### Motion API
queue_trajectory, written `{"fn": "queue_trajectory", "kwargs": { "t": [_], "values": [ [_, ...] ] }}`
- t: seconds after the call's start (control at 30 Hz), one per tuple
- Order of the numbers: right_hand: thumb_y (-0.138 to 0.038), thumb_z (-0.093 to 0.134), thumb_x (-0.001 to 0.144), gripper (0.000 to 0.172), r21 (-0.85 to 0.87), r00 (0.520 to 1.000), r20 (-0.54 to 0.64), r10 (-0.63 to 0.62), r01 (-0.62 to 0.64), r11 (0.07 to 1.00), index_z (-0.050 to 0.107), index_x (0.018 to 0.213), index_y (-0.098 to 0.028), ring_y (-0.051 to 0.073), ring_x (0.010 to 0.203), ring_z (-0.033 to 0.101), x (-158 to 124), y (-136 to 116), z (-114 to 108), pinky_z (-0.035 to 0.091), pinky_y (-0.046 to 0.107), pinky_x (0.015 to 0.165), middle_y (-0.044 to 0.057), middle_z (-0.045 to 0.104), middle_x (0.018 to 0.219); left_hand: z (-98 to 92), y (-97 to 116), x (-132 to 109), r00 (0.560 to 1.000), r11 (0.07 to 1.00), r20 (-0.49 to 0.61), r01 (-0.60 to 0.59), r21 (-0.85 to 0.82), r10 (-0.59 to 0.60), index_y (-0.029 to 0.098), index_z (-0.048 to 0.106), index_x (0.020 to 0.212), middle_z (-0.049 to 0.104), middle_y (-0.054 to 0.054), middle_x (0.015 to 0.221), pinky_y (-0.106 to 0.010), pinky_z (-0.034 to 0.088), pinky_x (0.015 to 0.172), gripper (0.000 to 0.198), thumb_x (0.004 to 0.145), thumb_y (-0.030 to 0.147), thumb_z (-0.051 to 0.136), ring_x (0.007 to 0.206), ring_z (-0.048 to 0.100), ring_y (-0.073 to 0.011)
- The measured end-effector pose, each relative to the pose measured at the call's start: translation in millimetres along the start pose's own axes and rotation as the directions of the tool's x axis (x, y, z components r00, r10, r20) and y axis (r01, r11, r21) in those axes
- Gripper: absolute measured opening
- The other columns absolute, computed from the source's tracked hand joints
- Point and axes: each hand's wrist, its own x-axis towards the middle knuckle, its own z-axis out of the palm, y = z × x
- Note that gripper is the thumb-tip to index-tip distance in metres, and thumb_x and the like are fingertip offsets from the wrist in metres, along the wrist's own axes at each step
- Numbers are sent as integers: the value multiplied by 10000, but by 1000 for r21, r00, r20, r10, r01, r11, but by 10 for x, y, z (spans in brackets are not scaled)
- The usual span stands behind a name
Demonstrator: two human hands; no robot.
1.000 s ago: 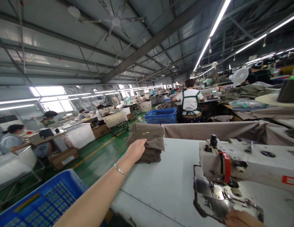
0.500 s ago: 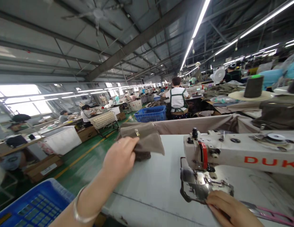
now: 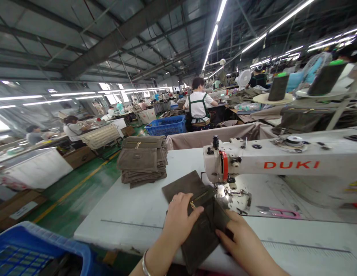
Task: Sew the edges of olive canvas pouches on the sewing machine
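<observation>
An olive-brown zippered fabric bag piece (image 3: pixel 199 234) lies at the front of the sewing table, partly folded and turned at an angle. My left hand (image 3: pixel 181 214) grips it from the left, thumb beside the brass zipper pull (image 3: pixel 192 204). With fingers and thumb, my right hand (image 3: pixel 238 234) pinches its right edge, where a layer stands up. The piece's far corner reaches close to the metal needle plate (image 3: pixel 234 196) of the white sewing machine (image 3: pixel 253 155). Left of the machine sits a stack of similar zippered pieces (image 3: pixel 142 161).
Pink-handled thread snips (image 3: pixel 278 212) lie right of the needle plate. A blue plastic basket (image 3: pixel 48 245) stands at lower left. Dark thread cones (image 3: pixel 278 87) rise behind the machine. A co-worker (image 3: pixel 198 103) sits ahead, near another blue basket (image 3: pixel 166 125).
My left hand has moved from the stack towards me and now holds a piece. My right hand has left the needle plate and grips the same piece. The view has shifted.
</observation>
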Motion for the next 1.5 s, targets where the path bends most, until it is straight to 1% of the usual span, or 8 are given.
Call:
{"fn": "queue_trajectory", "kwargs": {
  "t": [0.13,0.23,0.37,0.5,0.57,0.77,1.07,1.5],
  "values": [
    [-171,607,750,239,109,998,47,30,-35,993,678,974,-210,292,1072,553,-52,-77,-97,417,419,947,97,636,1115,53,65,211,999,999,37,-28,-36,29,183,640,1033,592,-91,1051,-423,392,903,335,758,349,732,1038,520,-295],
    [-246,599,780,238,220,981,93,171,-188,957,639,1013,-215,252,921,604,-98,-103,-220,472,365,834,62,661,970,56,76,200,996,995,83,-14,-96,22,186,606,777,594,-40,897,-355,407,802,130,704,189,713,903,550,-242],
    [-344,577,842,262,360,959,133,252,-283,889,585,1074,-221,216,866,623,-123,-118,-395,500,319,766,39,662,956,-153,176,22,986,965,166,56,-257,-13,195,553,810,590,21,747,-255,415,638,97,755,127,595,708,572,-160],
    [-296,601,844,92,298,998,-14,63,-56,953,645,891,-230,269,1181,509,-83,-241,-543,422,407,990,79,580,1248,-492,400,-143,947,632,321,237,-738,21,188,576,1077,674,-26,934,-270,472,781,255,825,200,617,903,640,-196],
    [-328,651,820,94,227,997,-69,-27,42,973,658,824,-234,307,1280,419,-58,-328,-620,376,462,1045,74,515,1350,-615,509,-197,945,501,327,279,-819,9,171,630,1056,681,-49,938,-285,473,808,267,824,295,671,933,634,-220],
    [-386,458,969,295,286,993,-71,-94,110,952,700,851,-265,206,971,630,-53,-510,-840,523,306,840,43,672,1046,-691,677,-332,947,340,265,314,-886,-184,163,712,931,701,-65,847,-298,493,774,325,678,345,805,855,645,-235],
    [-353,599,865,135,296,996,-85,14,11,955,678,781,-284,193,851,656,-106,-578,-946,537,277,763,-2,699,919,-616,710,-410,923,163,257,312,-936,-287,138,740,850,716,-68,787,-271,503,713,286,628,290,837,743,643,-190],
    [-368,623,815,167,340,989,-54,141,-114,934,624,698,-251,191,789,649,-106,-570,-934,516,273,711,-5,700,869,-515,666,-461,897,109,271,326,-939,-350,141,720,835,680,-36,740,-234,473,661,296,613,278,861,669,595,-142]
  ]
}}
